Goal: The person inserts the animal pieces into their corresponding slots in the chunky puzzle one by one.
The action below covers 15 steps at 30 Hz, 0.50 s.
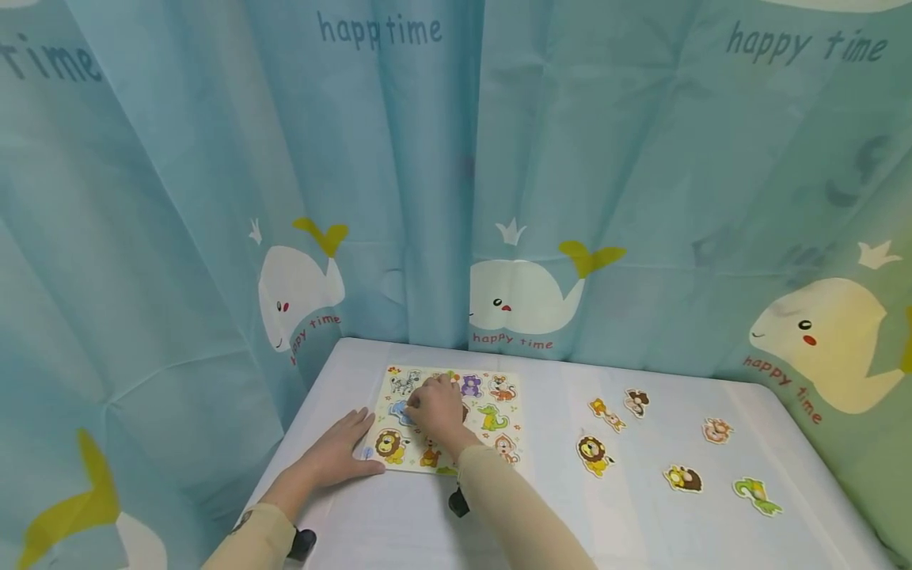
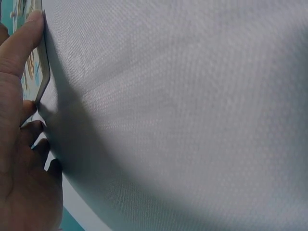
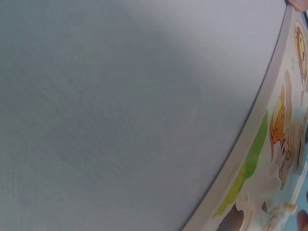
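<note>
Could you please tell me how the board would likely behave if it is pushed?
The board is probably stiff, since its edge looks solid and unbent. Lying flat on the table, it would likely slide rather than roll or tip. The left hand, touching its edge, may partly stop it from sliding that way.

Curtained-off nook, room type unclear: whale-print "happy time" curtain 9 through 3 o'clock, white-clothed table at 6.
</note>
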Available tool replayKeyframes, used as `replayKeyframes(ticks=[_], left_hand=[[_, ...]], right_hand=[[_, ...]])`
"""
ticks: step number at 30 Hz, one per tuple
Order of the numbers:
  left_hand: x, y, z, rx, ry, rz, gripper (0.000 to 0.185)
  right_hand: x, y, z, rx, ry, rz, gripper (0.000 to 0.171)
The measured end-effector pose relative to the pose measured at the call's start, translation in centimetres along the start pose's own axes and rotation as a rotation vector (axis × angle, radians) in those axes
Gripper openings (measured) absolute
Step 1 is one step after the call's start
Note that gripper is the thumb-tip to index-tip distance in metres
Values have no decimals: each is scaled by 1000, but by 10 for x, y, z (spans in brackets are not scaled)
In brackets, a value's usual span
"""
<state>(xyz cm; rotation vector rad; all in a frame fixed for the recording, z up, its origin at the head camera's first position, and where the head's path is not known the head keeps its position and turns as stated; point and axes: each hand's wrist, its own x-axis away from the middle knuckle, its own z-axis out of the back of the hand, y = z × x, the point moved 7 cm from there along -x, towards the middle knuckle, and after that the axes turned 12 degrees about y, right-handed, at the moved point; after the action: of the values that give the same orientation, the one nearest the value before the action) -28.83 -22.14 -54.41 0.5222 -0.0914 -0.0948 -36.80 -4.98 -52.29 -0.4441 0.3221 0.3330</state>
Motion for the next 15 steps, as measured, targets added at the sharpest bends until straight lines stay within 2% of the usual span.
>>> replayKeyframes(ticks=[15], left_hand=[[-1,-2,-2,-2,27,-4,104]], right_hand=[[1,-1,-2,-7,2,3,12]])
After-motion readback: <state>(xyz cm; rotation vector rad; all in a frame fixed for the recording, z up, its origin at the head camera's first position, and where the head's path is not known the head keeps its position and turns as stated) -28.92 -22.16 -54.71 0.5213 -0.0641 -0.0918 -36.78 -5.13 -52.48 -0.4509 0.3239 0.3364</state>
